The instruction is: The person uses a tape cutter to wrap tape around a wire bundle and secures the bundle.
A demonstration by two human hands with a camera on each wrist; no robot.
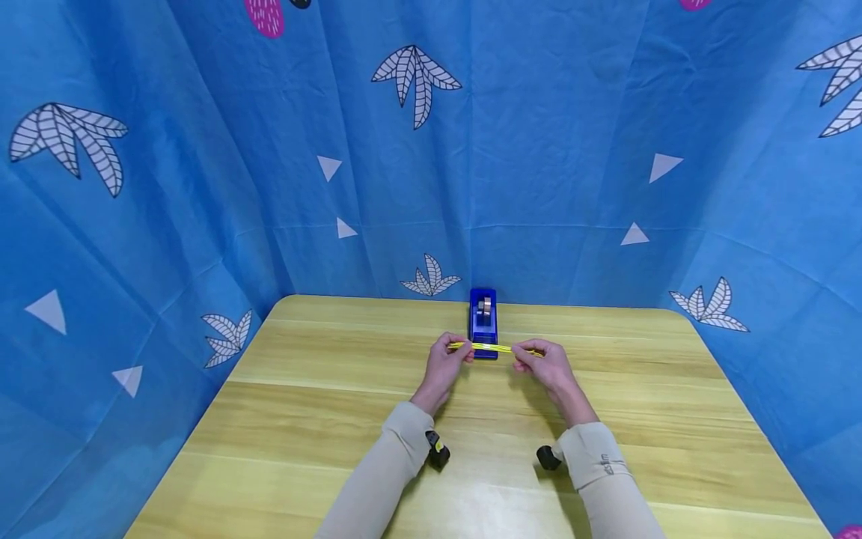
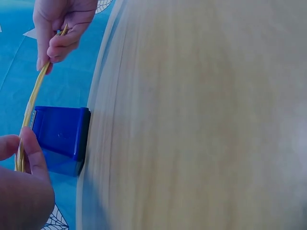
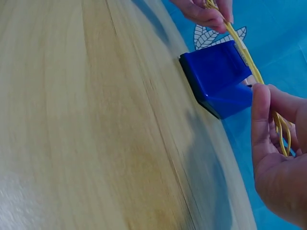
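A thin bundle of yellow cord (image 1: 497, 348) is stretched between my two hands, just over the near end of a blue tape dispenser (image 1: 483, 326). My left hand (image 1: 444, 367) pinches one end between thumb and fingers. The other end is pinched by my right hand (image 1: 551, 367), and small loops of the cord (image 3: 283, 136) show behind that thumb in the right wrist view. Midway along, the bundle has a pale, shiny patch. The dispenser stands on the wooden table (image 1: 364, 352), with a roll of tape (image 1: 486, 305) in it.
A blue patterned curtain (image 1: 539, 150) hangs behind the table's far edge and along both sides. Black wrist cameras (image 1: 438, 452) sit below both forearms, close to the tabletop.
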